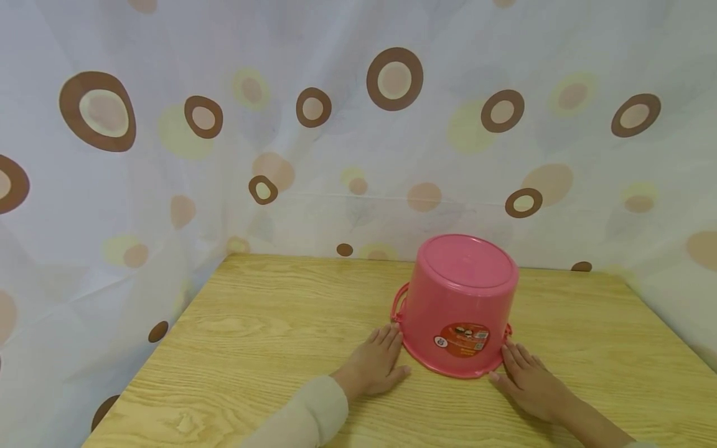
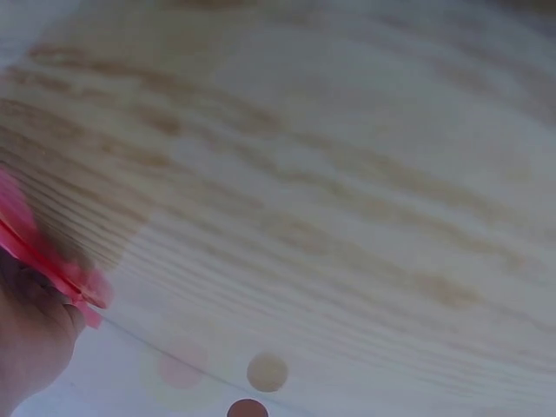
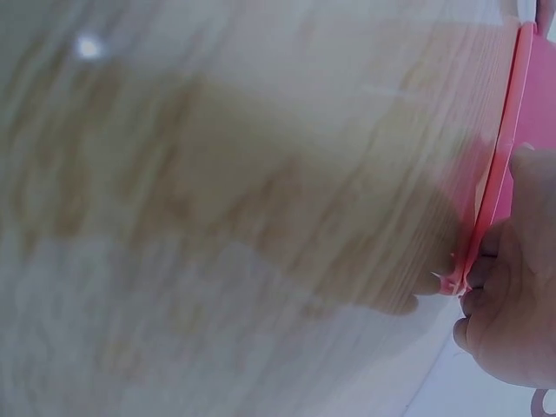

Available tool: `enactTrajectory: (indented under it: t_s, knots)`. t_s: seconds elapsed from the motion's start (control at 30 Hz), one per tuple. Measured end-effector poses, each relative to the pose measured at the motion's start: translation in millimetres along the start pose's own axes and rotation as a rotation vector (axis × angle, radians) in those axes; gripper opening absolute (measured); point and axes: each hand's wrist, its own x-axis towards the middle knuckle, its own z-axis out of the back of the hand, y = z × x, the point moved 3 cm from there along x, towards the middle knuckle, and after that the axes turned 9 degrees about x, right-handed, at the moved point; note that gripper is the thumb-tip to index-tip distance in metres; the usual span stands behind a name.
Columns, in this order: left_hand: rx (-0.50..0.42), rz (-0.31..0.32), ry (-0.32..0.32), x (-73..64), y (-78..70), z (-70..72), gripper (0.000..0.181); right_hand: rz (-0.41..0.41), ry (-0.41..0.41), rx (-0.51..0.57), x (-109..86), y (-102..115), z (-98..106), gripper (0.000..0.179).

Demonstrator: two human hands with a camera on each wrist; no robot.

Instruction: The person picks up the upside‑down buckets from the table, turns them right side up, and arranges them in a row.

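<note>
Bucket (image 1: 462,305) upturned on worktop (image 1: 280,317); left hand (image 1: 378,364) and right hand (image 1: 531,382) at its opposite sides, fingers (image 1: 518,358) extended, apparently for steadying.

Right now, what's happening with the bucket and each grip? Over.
Left grip, right grip: unclenched, either side of the bucket. Bucket upside down on table. Possible snag: handle, jutting out just beyond left grip.
</note>
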Motion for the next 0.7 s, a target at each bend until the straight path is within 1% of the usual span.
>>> enactTrajectory:
  t_s: [0.17, 0.33, 0.57, 0.7]
  knots:
    - [0.010, 0.013, 0.017, 0.9, 1.7, -3.0, 0.064, -0.001, 0.007, 0.000, 1.2, 1.2, -1.4, 0.069]
    - [0.026, 0.019, 0.032, -1.4, 3.0, -2.5, 0.066, 0.001, 0.010, 0.006, 2.9, 3.3, -2.1, 0.069]
    - [0.039, 0.022, 0.027, -3.7, 6.3, -2.8, 0.066, 0.004, 0.008, 0.011, 4.5, 7.7, -1.5, 0.069]
    - [0.036, 0.018, 0.026, -5.0, 7.6, -2.4, 0.065, 0.002, 0.020, 0.007, 5.8, 9.6, -2.0, 0.069]
